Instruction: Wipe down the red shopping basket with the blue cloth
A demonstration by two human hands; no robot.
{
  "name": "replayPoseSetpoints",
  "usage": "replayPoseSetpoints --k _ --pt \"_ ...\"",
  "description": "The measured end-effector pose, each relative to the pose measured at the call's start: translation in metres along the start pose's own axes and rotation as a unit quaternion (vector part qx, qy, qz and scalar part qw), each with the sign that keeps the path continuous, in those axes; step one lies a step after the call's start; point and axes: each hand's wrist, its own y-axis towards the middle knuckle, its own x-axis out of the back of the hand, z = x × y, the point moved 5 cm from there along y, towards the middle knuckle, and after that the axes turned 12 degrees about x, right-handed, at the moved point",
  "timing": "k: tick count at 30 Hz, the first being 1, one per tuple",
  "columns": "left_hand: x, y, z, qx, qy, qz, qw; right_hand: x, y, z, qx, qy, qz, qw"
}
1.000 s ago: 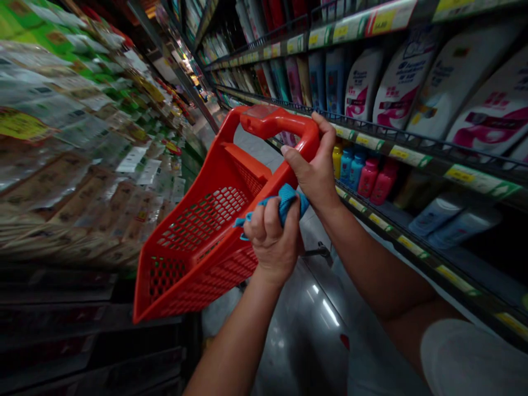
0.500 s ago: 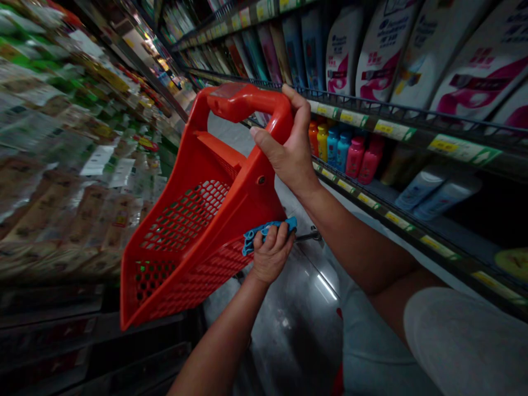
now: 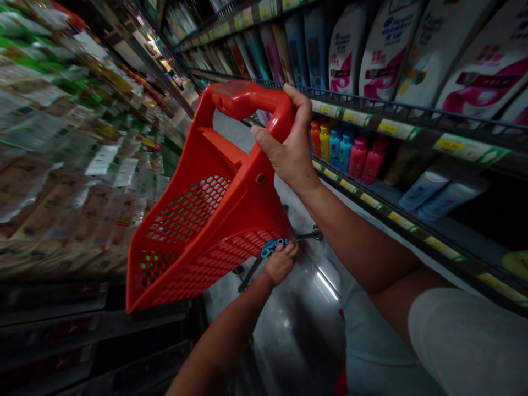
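Note:
A red plastic shopping cart (image 3: 239,214) with a lattice-sided basket fills the middle of the view, appearing tilted. My right hand (image 3: 295,140) is closed round the right bend of its handle (image 3: 247,102), thumb on the near side. Lower down, my left hand (image 3: 282,261) has its fingers curled on a crumpled blue cloth (image 3: 272,247). The cloth lies against the lower outer side of the basket, near its back corner. Part of the cloth is hidden under my fingers. Grey metal legs (image 3: 305,235) show beneath the basket.
Shelves on the right hold large shampoo bottles (image 3: 383,60) and small coloured bottles (image 3: 358,157) behind price-tag rails (image 3: 396,129). Bagged goods (image 3: 74,203), blurred, line the left. Shiny tiled floor (image 3: 297,330) lies below, beside my trouser leg (image 3: 379,341).
My left hand and the cloth have moved down along the basket side, showing more of its lattice. The cart has shifted slightly right and up in view. My right hand keeps its grip.

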Motion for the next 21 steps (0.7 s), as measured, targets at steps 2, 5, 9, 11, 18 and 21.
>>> replayPoseSetpoints --k 2,5,9,11,18,21 --pt "0.023 -0.005 0.019 0.019 -0.005 -0.012 1.000 -0.001 0.000 -0.004 0.005 0.002 -0.001 1.000" --pt "0.072 -0.005 0.058 0.090 0.000 -0.046 0.995 0.000 0.001 -0.008 0.007 0.023 -0.009 1.000" --pt "0.131 -0.009 0.095 0.232 0.052 -0.209 0.949 0.004 0.000 -0.007 0.000 0.035 0.010 0.999" --pt "0.141 -0.016 0.093 0.224 0.079 -0.251 0.938 0.006 0.000 -0.006 -0.015 0.025 0.030 0.999" --pt "0.145 -0.066 0.096 0.251 0.123 -0.257 0.925 0.013 0.002 -0.009 -0.039 0.034 0.055 0.997" --pt "0.136 -0.106 0.108 0.312 0.097 -0.217 0.920 0.013 0.003 -0.011 -0.083 0.041 0.074 0.993"
